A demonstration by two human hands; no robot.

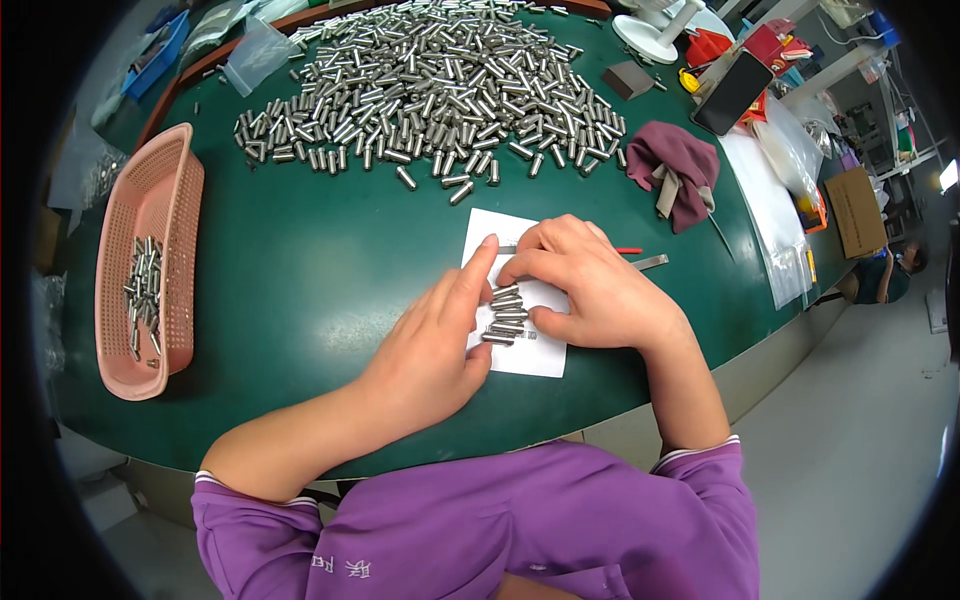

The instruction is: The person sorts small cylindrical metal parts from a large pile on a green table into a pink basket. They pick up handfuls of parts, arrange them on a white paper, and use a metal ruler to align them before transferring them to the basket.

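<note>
Several short metal pins lie side by side in a column on a white sheet of paper. My left hand rests along their left ends, fingers stretched out and thumb near the lowest pin. From the right, my right hand arches over the sheet. Its curled fingers reach the column's upper end, and its thumb, apart from them, is by the pins' right ends. Partly hidden behind the right hand are a flat metal strip and a red stick-like thing.
A large heap of metal pins covers the far part of the green table. At left stands a pink basket holding some pins. A maroon cloth, a dark block and a phone are at right.
</note>
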